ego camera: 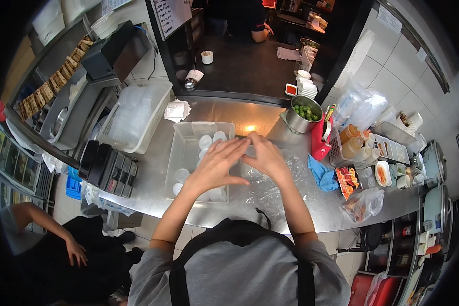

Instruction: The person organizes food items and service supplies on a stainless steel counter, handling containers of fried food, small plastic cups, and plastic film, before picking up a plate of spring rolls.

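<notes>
My left hand (218, 164) is raised over a translucent plastic bin (171, 153), fingers extended and thumb apart. The bin holds several small white-lidded plastic cups (205, 142), partly hidden under this hand. My right hand (266, 157) is beside it, over the bin's right edge and a crumpled clear plastic bag (290, 183) spread on the steel counter. The fingertips of both hands come close together; whether they touch is unclear. Neither hand shows anything in its grasp.
A white basket of plastic containers (153, 126) stands left, near paper slips (177, 110). A steel pot of green limes (304, 118), a blue cloth (322, 174), a basket of sauce bottles (338, 156) and a red snack packet (348, 180) are right. A person (76, 252) is at lower left, another (239, 15) beyond the pass-through.
</notes>
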`<action>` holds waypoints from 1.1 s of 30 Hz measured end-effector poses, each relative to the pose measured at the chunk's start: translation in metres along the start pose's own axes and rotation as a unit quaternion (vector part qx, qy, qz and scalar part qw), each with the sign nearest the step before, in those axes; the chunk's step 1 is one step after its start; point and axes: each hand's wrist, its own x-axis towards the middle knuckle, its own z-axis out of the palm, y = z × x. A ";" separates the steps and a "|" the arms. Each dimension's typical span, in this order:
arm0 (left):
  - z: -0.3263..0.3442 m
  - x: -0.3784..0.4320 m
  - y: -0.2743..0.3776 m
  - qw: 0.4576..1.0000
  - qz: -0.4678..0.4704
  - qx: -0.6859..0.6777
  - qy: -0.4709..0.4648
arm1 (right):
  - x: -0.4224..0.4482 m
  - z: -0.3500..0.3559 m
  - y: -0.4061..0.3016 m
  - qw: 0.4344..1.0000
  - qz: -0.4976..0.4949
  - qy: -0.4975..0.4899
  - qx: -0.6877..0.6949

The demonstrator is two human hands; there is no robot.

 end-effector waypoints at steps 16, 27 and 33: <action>0.102 -0.042 -0.177 0.977 -0.116 -0.177 -0.019 | 0.000 -0.010 0.015 0.978 -0.011 0.011 0.207; 0.082 -0.027 -0.154 0.969 -0.114 -0.204 -0.086 | -0.142 -0.033 0.119 0.951 0.196 0.102 0.215; 0.091 -0.043 -0.141 0.990 -0.075 -0.116 -0.011 | -0.181 0.020 0.153 0.948 0.271 -0.148 0.080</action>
